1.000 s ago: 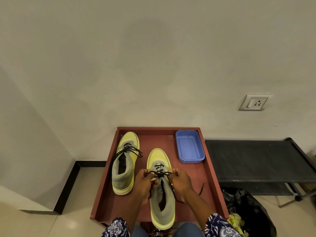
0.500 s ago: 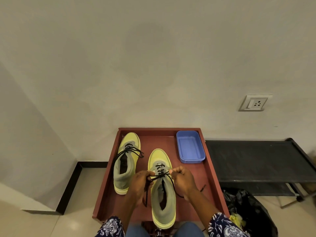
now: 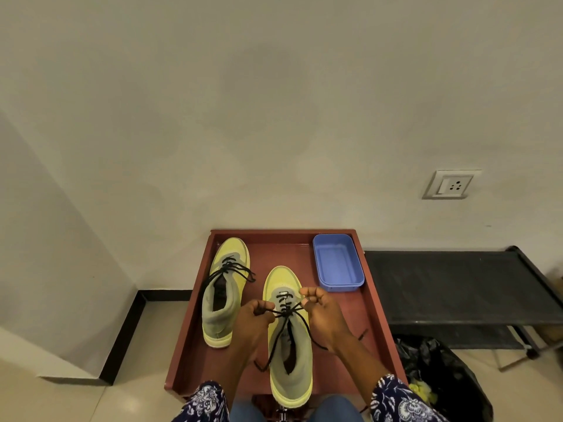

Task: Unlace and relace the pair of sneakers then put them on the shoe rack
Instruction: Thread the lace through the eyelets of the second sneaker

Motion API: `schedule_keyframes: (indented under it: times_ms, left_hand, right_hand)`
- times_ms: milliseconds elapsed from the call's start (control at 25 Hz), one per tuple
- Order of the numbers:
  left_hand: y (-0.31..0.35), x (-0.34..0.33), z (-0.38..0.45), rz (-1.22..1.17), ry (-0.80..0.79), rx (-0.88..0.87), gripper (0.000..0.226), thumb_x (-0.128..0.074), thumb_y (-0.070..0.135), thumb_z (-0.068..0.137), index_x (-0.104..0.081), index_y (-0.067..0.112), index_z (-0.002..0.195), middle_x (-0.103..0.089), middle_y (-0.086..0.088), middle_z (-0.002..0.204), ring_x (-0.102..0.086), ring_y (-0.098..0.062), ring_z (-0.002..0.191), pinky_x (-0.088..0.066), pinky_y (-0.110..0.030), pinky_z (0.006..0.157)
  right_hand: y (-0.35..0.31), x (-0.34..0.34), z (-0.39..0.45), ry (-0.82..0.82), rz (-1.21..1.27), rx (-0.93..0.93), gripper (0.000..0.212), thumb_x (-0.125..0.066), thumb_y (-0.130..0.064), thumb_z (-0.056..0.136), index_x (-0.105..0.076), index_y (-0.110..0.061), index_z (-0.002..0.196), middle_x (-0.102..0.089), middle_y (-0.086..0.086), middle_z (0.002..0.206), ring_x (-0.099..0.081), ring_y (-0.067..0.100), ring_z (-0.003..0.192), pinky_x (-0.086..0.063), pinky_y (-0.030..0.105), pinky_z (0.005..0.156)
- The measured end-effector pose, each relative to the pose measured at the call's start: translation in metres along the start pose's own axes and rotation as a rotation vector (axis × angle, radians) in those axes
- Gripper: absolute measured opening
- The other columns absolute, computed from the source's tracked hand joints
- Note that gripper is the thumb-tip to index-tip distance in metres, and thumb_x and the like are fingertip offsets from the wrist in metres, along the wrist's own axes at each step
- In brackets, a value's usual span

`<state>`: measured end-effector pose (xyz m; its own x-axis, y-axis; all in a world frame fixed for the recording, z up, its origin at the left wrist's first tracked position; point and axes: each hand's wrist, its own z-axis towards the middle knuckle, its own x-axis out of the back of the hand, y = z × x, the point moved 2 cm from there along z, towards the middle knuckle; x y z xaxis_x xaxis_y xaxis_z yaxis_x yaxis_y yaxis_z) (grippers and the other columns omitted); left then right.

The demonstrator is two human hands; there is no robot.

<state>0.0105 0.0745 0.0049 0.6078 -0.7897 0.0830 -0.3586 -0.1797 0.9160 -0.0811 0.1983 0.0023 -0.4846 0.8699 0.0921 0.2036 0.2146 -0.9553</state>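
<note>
Two yellow-and-grey sneakers stand on a reddish-brown tray table [image 3: 376, 315]. The left sneaker [image 3: 224, 295] has its black lace tied in a bow. The right sneaker [image 3: 289, 354] lies between my hands, toe pointing away. My left hand [image 3: 254, 319] pinches one strand of its black lace [image 3: 281, 342] at the shoe's left side. My right hand [image 3: 323, 312] pinches the other strand at the right side. The two strands cross tight over the tongue, and loose ends trail down toward me.
A blue plastic tub [image 3: 338, 261] sits at the tray's far right corner. A black low rack [image 3: 457, 284] stands to the right, against the wall. A black bag [image 3: 438, 379] lies on the floor beneath it. A wall socket [image 3: 451, 184] is above.
Both hands have drawn apart and slightly away from me, pulling the lace strands taut across the right sneaker. The left sneaker has not moved.
</note>
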Motion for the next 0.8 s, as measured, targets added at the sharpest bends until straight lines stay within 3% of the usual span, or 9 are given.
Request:
schedule_keyframes:
  times_ms: [80,160,240,320,360,520,640,800]
  left_hand:
    - [0.001,-0.001,-0.001,-0.080,0.008,0.010,0.019,-0.050,-0.012,0.083,-0.058,0.006,0.082,-0.055,-0.007,0.071,-0.044,-0.012,0.057,-0.038,-0.020,0.053]
    - [0.005,-0.003,-0.004,-0.162,0.010,0.014,0.018,-0.051,-0.012,0.084,-0.057,0.005,0.082,-0.053,-0.006,0.069,-0.043,-0.012,0.056,-0.039,-0.018,0.048]
    - [0.008,-0.004,-0.005,-0.191,0.011,0.014,0.016,-0.052,-0.010,0.084,-0.058,0.005,0.084,-0.056,-0.006,0.071,-0.045,-0.012,0.057,-0.039,-0.020,0.051]
    - [0.008,-0.003,-0.004,-0.170,0.016,0.006,0.015,-0.054,-0.007,0.085,-0.058,0.007,0.086,-0.057,-0.006,0.073,-0.047,-0.012,0.059,-0.038,-0.023,0.055]
    - [0.008,-0.002,-0.003,-0.156,0.020,0.000,0.015,-0.054,-0.006,0.085,-0.059,0.008,0.086,-0.057,-0.005,0.074,-0.047,-0.012,0.061,-0.038,-0.023,0.055]
    - [0.004,0.002,0.001,-0.097,0.047,-0.037,0.014,-0.058,-0.005,0.084,-0.062,0.008,0.086,-0.063,-0.009,0.084,-0.056,-0.018,0.075,-0.048,-0.031,0.070]
    - [0.001,0.005,0.004,-0.082,0.058,-0.044,0.011,-0.059,-0.006,0.083,-0.063,0.001,0.090,-0.065,-0.015,0.089,-0.059,-0.025,0.085,-0.049,-0.042,0.088]
    - [-0.001,0.007,0.005,-0.068,0.071,-0.046,0.011,-0.059,-0.007,0.083,-0.062,-0.003,0.093,-0.064,-0.015,0.089,-0.059,-0.024,0.085,-0.049,-0.036,0.084]
  right_hand:
    - [-0.001,0.003,-0.001,0.013,0.099,-0.079,0.020,-0.045,0.001,0.091,-0.060,-0.012,0.097,-0.058,0.001,0.080,-0.047,0.008,0.062,-0.040,0.016,0.054]
    - [0.000,0.005,-0.001,-0.018,0.007,-0.091,0.019,-0.046,-0.001,0.090,-0.060,-0.012,0.095,-0.059,0.004,0.084,-0.050,0.011,0.065,-0.042,0.019,0.058]
    - [0.000,0.009,0.000,-0.092,-0.335,0.005,0.012,-0.055,-0.011,0.088,-0.064,-0.014,0.095,-0.065,0.003,0.092,-0.059,0.014,0.082,-0.046,0.023,0.073]
    - [0.000,0.010,-0.001,-0.158,-0.679,0.148,0.012,-0.061,-0.021,0.086,-0.069,-0.014,0.091,-0.066,-0.002,0.086,-0.058,0.012,0.079,-0.043,0.023,0.070]
    - [-0.002,0.011,-0.001,-0.151,-0.724,0.182,0.012,-0.061,-0.023,0.086,-0.070,-0.015,0.086,-0.064,-0.004,0.081,-0.055,0.010,0.075,-0.041,0.022,0.066]
    - [0.000,0.013,-0.002,-0.069,-0.581,0.141,0.024,-0.058,-0.024,0.089,-0.053,-0.025,0.066,-0.056,-0.010,0.067,-0.049,0.006,0.066,-0.039,0.023,0.064]
    - [0.004,0.015,-0.002,-0.029,-0.388,0.028,0.024,-0.055,-0.021,0.091,-0.054,-0.022,0.067,-0.058,-0.006,0.067,-0.050,0.008,0.066,-0.041,0.027,0.070]
    - [-0.001,0.016,-0.002,0.041,0.050,-0.095,0.018,-0.045,-0.013,0.095,-0.054,-0.012,0.079,-0.061,0.005,0.072,-0.046,0.015,0.058,-0.040,0.027,0.056]
